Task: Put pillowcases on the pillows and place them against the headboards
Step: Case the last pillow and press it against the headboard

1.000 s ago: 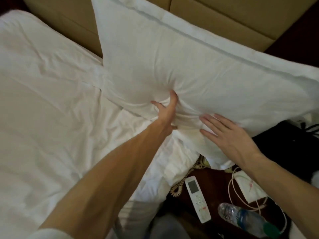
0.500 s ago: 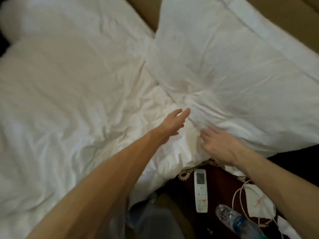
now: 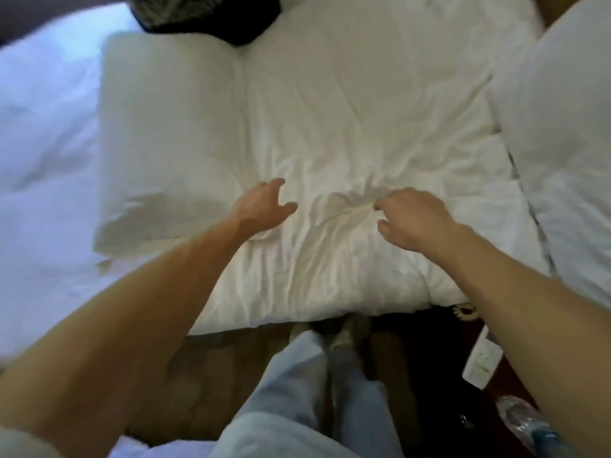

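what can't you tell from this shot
- Headboard: not in the head view, beyond the top edge.
- Pillow: cut off by the right edge.
- Left hand and right hand: over the bedding; blur hides whether they touch or pinch it.
- Bottle: blurred, partly behind the right forearm.
- Dark thing: cropped at top, unidentifiable.

White remote control (image 3: pixel 482 361), lower right, on a dark red surface. Clear plastic bottle (image 3: pixel 519 421) with blue label, near it at bottom right. Dark bundle (image 3: pixel 211 18), blurred, on the bed's far edge.
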A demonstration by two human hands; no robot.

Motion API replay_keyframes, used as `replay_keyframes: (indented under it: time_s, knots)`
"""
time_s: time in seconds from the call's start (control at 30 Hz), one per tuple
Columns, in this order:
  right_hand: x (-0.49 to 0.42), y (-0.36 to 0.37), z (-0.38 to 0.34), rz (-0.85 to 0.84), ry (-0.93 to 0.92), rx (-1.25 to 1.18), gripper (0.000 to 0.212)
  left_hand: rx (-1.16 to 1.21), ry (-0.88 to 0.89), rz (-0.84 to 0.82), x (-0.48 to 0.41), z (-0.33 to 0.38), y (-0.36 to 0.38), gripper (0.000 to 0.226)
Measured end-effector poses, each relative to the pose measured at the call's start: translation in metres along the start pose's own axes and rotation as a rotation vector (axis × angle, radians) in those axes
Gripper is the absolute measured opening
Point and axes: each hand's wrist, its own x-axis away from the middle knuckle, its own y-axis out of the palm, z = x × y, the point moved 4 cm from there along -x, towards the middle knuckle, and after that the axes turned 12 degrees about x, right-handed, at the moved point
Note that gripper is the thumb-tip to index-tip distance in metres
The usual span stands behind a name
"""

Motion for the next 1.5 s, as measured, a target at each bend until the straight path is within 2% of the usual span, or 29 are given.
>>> replay_keyframes:
  time_s: [0.27, 0.47, 0.63, 1.0, 1.3, 1.5]
  knots:
    - [-0.008, -0.025, -0.075, -0.232, -0.098, -0.129, 0.040, -0.068, -0.221, 0.009, 0.121, -0.135, -0.040, 0.065]
    - [-0.004, -0.024, -0.120, -0.406, -0.138, -0.061, 0.041, -0.050, -0.278, -0.043, 0.177, -0.189, -0.045, 0.060]
    - [-0.007, -0.032, -0.150, -0.446, -0.175, -0.035, 0.041, 0.007, -0.283, -0.096, 0.195, -0.221, -0.037, 0.058]
    - [-0.047, -0.052, -0.209, -0.499, -0.058, -0.043, 0.041, 0.142, -0.282, -0.214, 0.160, -0.317, -0.033, 0.054]
    - [-0.080, -0.072, -0.300, -0.535, 0.125, -0.251, 0.038, 0.195, -0.230, -0.367, 0.108, -0.398, -0.074, 0.050]
    - [-0.112, -0.085, -0.341, -0.539, 0.105, -0.309, 0.040, 0.226, -0.264, -0.293, 0.063, -0.438, -0.113, 0.050]
